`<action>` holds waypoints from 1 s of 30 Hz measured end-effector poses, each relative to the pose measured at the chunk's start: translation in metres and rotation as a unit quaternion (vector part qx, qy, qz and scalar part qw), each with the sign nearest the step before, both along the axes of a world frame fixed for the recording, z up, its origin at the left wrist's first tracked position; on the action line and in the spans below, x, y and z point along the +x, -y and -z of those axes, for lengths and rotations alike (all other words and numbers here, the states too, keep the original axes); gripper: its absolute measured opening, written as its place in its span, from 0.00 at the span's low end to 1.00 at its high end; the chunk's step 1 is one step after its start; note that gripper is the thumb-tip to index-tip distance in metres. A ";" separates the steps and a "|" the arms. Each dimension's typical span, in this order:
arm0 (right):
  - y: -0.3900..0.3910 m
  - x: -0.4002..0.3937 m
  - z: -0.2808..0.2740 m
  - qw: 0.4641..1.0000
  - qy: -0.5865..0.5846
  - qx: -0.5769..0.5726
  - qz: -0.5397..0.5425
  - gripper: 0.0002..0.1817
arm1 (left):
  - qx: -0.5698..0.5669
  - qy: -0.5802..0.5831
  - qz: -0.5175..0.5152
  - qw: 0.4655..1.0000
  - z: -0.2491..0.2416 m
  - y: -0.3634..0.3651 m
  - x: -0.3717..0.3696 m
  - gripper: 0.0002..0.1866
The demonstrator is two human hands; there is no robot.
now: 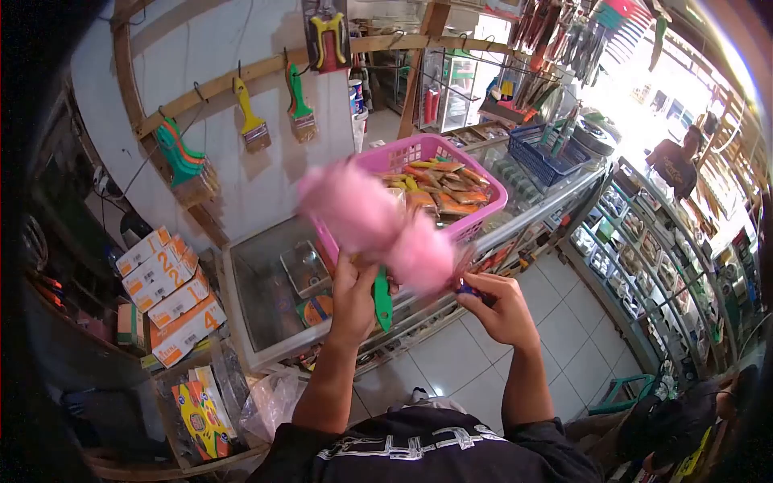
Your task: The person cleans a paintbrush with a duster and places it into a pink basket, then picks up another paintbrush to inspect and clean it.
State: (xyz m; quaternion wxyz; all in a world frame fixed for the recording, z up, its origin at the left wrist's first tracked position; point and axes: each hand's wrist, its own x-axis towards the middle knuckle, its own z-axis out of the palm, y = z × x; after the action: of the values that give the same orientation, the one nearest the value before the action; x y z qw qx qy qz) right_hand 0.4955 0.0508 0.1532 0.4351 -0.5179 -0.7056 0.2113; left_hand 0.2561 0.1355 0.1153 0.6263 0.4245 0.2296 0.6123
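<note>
My left hand [353,298] is closed around a green-handled paintbrush [382,302] above the near edge of the glass counter, its bristle end hidden. To its right, my right hand [501,310] pinches the short dark handle of a fluffy pink duster [350,205]. Motion smears the duster, which spreads leftward in front of the basket and past my left hand. Behind it, a pink plastic basket [501,196] on the counter holds many paintbrushes [451,189] with orange and yellow handles.
A glass display counter [250,338] runs across in front of me. Paintbrushes [251,125] hang on the wall rail. A blue basket [547,165] stands further along. Numbered boxes [165,282] are stacked at left. One person [675,165] stands at far right, another [684,419] at lower right.
</note>
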 end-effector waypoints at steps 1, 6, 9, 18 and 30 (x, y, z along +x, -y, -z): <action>-0.002 0.007 0.000 1.000 0.004 -0.005 -0.023 0.20 | -0.016 -0.017 -0.009 1.000 0.003 -0.003 0.004 0.21; -0.016 0.024 0.006 1.000 -0.008 -0.013 -0.007 0.20 | -0.043 0.045 0.068 0.996 -0.015 -0.017 0.009 0.22; -0.029 0.032 0.011 1.000 -0.022 -0.001 -0.006 0.19 | -0.109 0.058 0.044 0.991 -0.010 -0.028 0.015 0.25; -0.060 0.045 0.010 1.000 -0.021 0.014 -0.009 0.20 | 0.026 -0.049 0.110 0.992 -0.034 -0.058 0.010 0.27; -0.089 -0.001 -0.018 0.999 -0.006 0.000 0.047 0.21 | -0.012 -0.086 0.113 0.990 -0.046 -0.102 -0.034 0.21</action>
State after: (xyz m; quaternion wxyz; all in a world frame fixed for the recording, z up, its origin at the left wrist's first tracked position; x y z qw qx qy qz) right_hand 0.4940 0.1399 0.1708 0.4486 -0.5492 -0.6780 0.1937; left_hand 0.2216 0.2376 0.1617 0.6745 0.4913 0.2403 0.4959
